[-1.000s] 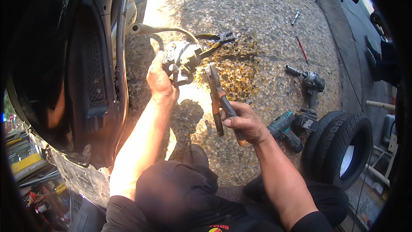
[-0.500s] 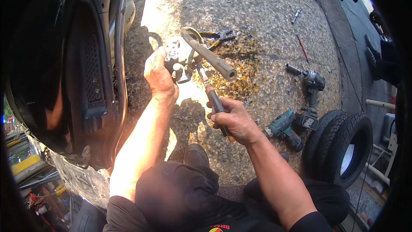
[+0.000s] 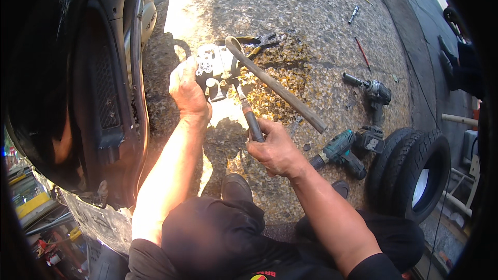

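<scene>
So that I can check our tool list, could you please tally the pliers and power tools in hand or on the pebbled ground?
Pliers: 2 (dark-handled pair in the right hand, yellow-and-black-handled pair on the ground)
Power tools: 2 (grey one, teal one)
Total: 4

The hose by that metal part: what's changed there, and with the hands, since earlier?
The hose swung from pointing left to pointing lower right. The right hand shifted its pliers left, toward the metal part. The left hand still grips that part; the yellow-handled pliers stay put.
</scene>
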Action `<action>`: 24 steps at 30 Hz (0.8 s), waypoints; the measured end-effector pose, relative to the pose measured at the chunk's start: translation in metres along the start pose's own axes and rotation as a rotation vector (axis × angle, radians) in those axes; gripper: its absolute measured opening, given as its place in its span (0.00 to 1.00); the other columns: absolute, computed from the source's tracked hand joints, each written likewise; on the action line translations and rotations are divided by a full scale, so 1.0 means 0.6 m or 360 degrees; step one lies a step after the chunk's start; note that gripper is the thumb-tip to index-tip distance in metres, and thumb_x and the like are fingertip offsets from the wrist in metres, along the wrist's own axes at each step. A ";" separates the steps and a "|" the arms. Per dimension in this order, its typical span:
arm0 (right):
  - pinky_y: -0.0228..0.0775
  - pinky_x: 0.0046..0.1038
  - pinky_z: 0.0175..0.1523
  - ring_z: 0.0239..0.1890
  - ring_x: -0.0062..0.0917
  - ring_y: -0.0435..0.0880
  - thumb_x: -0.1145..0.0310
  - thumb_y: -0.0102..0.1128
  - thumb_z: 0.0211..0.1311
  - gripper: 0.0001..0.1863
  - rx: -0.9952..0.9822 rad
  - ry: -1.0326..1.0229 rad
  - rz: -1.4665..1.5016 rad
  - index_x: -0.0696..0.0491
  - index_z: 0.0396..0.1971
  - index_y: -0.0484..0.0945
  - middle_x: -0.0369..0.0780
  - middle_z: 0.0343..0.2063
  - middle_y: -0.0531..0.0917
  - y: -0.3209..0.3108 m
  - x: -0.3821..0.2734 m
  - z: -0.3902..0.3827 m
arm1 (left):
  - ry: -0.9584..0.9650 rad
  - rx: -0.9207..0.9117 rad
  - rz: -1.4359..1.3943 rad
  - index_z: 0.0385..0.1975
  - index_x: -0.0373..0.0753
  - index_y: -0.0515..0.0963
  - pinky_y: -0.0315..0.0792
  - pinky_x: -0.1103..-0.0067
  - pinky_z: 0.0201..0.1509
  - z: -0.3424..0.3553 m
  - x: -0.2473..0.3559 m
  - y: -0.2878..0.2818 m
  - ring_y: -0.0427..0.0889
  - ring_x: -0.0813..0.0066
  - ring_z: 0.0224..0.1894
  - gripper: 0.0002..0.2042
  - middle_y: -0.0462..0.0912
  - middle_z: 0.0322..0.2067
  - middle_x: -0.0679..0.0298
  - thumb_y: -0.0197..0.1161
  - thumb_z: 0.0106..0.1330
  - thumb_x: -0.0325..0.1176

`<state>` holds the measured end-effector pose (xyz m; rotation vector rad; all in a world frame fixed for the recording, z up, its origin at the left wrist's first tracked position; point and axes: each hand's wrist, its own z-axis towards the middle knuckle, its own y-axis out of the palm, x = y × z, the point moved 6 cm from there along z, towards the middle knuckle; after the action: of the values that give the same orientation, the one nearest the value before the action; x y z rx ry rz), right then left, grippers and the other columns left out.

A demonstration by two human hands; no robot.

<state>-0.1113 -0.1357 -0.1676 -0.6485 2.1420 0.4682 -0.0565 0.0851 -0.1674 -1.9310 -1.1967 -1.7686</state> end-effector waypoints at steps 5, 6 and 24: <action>0.68 0.40 0.41 0.36 0.42 0.75 0.73 0.62 0.43 0.09 0.0464 -0.0686 -0.0841 0.57 0.26 0.73 0.46 0.30 0.74 -0.014 0.003 0.015 | -0.0786 -0.0211 -0.0248 0.49 0.40 0.76 0.80 0.67 0.34 0.006 -0.016 0.011 0.83 0.64 0.36 0.22 0.83 0.39 0.59 0.41 0.75 0.49; 0.68 0.40 0.41 0.35 0.42 0.75 0.73 0.62 0.44 0.09 0.0439 -0.0644 -0.0793 0.58 0.26 0.73 0.46 0.30 0.74 -0.017 0.013 0.015 | -0.0763 -0.0235 -0.0208 0.50 0.40 0.75 0.81 0.65 0.36 0.007 -0.009 0.009 0.84 0.63 0.38 0.21 0.83 0.41 0.59 0.41 0.75 0.48; 0.63 0.21 0.32 0.28 0.13 0.69 0.73 0.63 0.56 0.13 -0.0010 -0.0110 0.0149 0.57 0.42 0.74 0.31 0.28 0.74 -0.009 -0.026 -0.002 | 0.0031 0.0024 -0.0070 0.38 0.35 0.77 0.77 0.78 0.38 0.009 0.008 0.012 0.82 0.74 0.33 0.10 0.82 0.33 0.62 0.56 0.71 0.36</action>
<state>-0.1009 -0.1364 -0.1551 -0.5300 2.1128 0.5405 -0.0477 0.0862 -0.1619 -1.8888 -1.2511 -1.7908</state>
